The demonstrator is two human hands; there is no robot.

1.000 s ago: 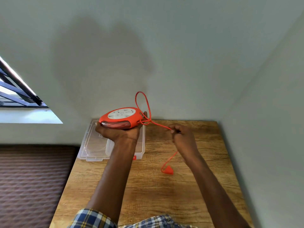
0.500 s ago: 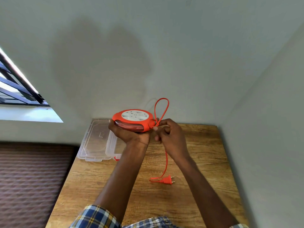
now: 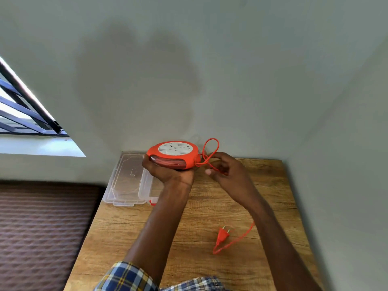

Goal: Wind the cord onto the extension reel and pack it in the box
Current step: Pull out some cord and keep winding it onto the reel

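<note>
Left hand: grip closed around the underside of the orange extension reel, held above the tabletop at centre frame, white socket face upward. Wound cord shows through the reel's side window.

Right hand: grip curled round the orange cord just right of the reel, where the cord forms a loop rising above the fingers. Exact finger contact is partly hidden.

The cord passes out of sight behind the right forearm and reappears lower right of frame, ending in the plug, which lies flat on the tabletop, pins toward the wall.

Clear plastic box: open, on the tabletop's far left corner, left of and partly behind the left hand. A checked sleeve shows at bottom centre.
</note>
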